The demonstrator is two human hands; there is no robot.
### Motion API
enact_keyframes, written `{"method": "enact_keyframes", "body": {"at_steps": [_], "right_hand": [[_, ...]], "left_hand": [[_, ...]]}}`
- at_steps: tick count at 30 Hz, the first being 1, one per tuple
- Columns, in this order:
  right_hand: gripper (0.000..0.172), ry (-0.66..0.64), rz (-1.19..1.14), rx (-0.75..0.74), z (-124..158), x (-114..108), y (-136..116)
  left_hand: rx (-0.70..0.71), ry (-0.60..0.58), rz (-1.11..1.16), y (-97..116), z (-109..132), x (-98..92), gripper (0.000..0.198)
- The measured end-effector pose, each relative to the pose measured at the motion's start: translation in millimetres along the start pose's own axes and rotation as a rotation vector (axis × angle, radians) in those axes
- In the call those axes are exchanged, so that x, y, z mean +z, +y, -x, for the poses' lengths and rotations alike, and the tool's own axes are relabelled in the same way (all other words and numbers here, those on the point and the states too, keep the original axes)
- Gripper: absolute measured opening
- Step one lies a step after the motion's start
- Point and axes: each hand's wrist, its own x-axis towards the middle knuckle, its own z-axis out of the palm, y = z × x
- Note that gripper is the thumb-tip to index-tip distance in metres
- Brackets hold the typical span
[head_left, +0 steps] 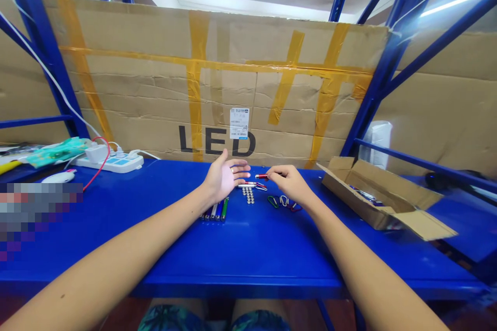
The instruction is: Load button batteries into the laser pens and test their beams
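Observation:
My left hand (225,178) is raised palm-up with its fingers stretched out, a ring on one finger, and nothing in it. Below its wrist lie several small pen-like tubes (216,211) side by side on the blue table (248,253). My right hand (289,182) pinches a small red and silver cylinder (261,176) at its fingertips. Between the hands sits a cluster of small silver button cells (248,194), with another small silver piece (248,184) just behind it. Coloured carabiner clips (283,201) lie under my right wrist.
An open cardboard box (382,199) with small parts stands at the right. A white power strip (111,163) with plugs and a red wire, a white mouse (58,177) and green packaging (58,151) sit at the left. A taped cardboard sheet marked LED (217,88) forms the back wall between blue rack posts.

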Motion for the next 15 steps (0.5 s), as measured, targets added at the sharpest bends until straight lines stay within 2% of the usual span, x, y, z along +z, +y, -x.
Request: {"method": "enact_keyframes", "body": {"at_steps": [10,15], "right_hand": [[0.025,0.033,0.045,-0.052,-0.4,-0.6,4.2],[0.026,0.058,0.062,-0.076,-0.3,0.1,4.1]], "left_hand": [[-0.026,-0.008,0.090,-0.2,1.4,2.3,0.070],[-0.066,-0.015,0.256,-1.5,2.0,5.4,0.063]]}}
